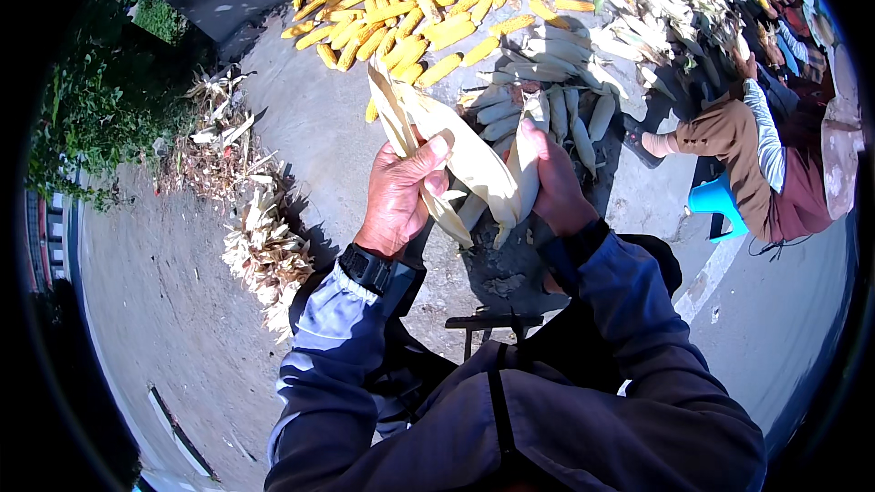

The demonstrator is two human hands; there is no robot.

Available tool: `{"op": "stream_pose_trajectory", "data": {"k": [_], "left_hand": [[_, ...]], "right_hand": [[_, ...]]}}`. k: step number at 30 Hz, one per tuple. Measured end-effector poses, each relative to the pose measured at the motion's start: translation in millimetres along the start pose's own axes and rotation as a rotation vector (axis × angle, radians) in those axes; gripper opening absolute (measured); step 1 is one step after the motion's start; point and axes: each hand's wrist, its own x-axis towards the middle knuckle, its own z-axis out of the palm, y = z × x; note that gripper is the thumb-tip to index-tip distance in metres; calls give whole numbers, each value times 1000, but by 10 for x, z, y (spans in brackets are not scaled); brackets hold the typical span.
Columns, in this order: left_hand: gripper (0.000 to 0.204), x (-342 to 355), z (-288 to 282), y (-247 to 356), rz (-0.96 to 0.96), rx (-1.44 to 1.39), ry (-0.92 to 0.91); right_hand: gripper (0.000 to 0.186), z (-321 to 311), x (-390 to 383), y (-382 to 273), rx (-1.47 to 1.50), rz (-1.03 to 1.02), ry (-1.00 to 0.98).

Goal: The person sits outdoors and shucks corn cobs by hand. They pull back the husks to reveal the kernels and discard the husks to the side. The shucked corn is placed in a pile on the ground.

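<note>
Pale dry corn husk leaves (465,153) stretch between my two hands. My left hand (394,196) is closed around them, with the thumb pressed on top. My right hand (558,184) grips an ear of corn (527,155) that is still wrapped in husk, and the leaves spread from it toward the left. No kernels show on this ear. Just beyond my hands lies a pile of unhusked ears (574,118). Farther off, bare yellow corn cobs (447,32) cover the ground in a wide heap.
Loose dry husks (266,251) are piled on the concrete to my left, with green plants (87,114) behind. At right another person (743,128) sits by a blue plastic stool (715,203). A narrow dark bar (481,321) stands between my knees.
</note>
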Motion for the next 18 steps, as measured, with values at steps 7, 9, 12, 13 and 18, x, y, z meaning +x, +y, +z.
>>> {"op": "stream_pose_trajectory", "data": {"k": [7, 9, 12, 13, 18], "left_hand": [[31, 4, 21, -166, -58, 117, 10], [31, 7, 31, -191, -53, 154, -5], [26, -6, 77, -224, -46, 153, -23], [27, 2, 80, -227, -57, 163, -17], [29, 19, 74, -209, -125, 109, -27]], "right_hand": [[29, 100, -135, -71, -161, -75, -7], [28, 133, -172, -104, -189, -94, -14], [26, 175, -210, -112, -258, -137, 40], [25, 158, -207, -114, -286, -145, 24], [25, 191, -256, -158, -334, -148, -22]]}}
